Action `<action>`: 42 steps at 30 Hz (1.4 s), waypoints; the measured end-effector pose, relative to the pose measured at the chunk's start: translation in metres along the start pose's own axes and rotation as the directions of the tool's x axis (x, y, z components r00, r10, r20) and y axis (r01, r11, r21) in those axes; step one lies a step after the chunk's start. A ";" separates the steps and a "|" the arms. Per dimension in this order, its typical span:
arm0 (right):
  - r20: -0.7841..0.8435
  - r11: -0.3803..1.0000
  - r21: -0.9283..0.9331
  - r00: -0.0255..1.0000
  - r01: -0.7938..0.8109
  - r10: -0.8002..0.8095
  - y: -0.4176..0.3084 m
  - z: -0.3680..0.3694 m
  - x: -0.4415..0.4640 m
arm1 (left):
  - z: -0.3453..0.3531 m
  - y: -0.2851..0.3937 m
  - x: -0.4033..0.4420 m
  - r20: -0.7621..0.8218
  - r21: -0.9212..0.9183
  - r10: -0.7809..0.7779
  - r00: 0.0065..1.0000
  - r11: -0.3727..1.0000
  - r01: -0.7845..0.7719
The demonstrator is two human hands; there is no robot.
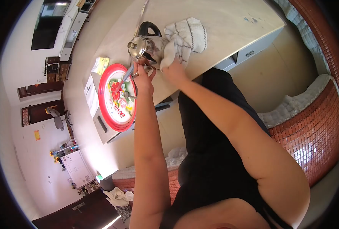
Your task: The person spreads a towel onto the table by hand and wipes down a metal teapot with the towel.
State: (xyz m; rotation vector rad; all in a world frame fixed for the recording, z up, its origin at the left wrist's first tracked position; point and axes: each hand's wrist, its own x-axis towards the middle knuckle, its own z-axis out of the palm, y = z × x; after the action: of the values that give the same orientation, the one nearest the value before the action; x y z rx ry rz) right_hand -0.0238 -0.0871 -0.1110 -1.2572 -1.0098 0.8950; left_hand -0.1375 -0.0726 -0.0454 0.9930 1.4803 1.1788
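Observation:
A shiny steel kettle (148,47) with a black handle stands on the table in front of me. My right hand (173,72) grips a white cloth (172,53) with dark stripes and presses it to the kettle's right side. At the kettle's near side is my left hand (143,78), fingers bent round something slim and metallic. A long grey utensil (128,73) slants from those fingers over the tray; its kind is unclear. Left of that hand lies an oval red-rimmed tray (104,110) with a flower pattern, and a spoon (127,94) rests in it.
Beyond the tray are a yellow packet (100,65) and white paper (91,95). A dark slim object (102,124) lies near the table's left end. The table (230,23) has drawers (253,49) along its near side. A brown tiled-mat sofa (310,133) stands at right.

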 end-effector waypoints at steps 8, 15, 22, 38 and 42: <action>0.128 0.986 -0.165 0.992 0.016 0.005 -0.010 -0.002 -0.013 | -0.006 0.009 0.000 0.059 0.098 -0.009 0.998 0.995 0.003; 0.228 0.926 0.049 0.907 -0.374 0.354 -0.002 -0.016 0.080 | -0.020 0.019 0.004 0.192 0.157 -0.024 0.981 0.988 -0.006; 0.184 0.936 -0.071 0.917 -0.346 0.353 -0.018 -0.012 0.088 | -0.032 0.019 0.016 0.219 0.063 -0.067 0.974 0.996 0.055; 0.051 0.941 0.153 0.949 0.302 -0.312 -0.053 -0.022 0.028 | -0.042 0.021 0.030 0.267 0.070 -0.106 0.958 0.993 0.091; 0.055 0.992 0.003 0.990 0.129 -0.129 -0.012 -0.036 0.027 | -0.041 0.020 0.031 0.257 0.045 -0.100 0.961 0.995 0.092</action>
State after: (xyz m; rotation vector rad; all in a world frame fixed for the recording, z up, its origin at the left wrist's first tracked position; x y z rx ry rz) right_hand 0.0188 -0.0748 -0.0972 -1.1590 -1.1222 0.8328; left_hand -0.1835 -0.0468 -0.0289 1.0432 1.3275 0.9197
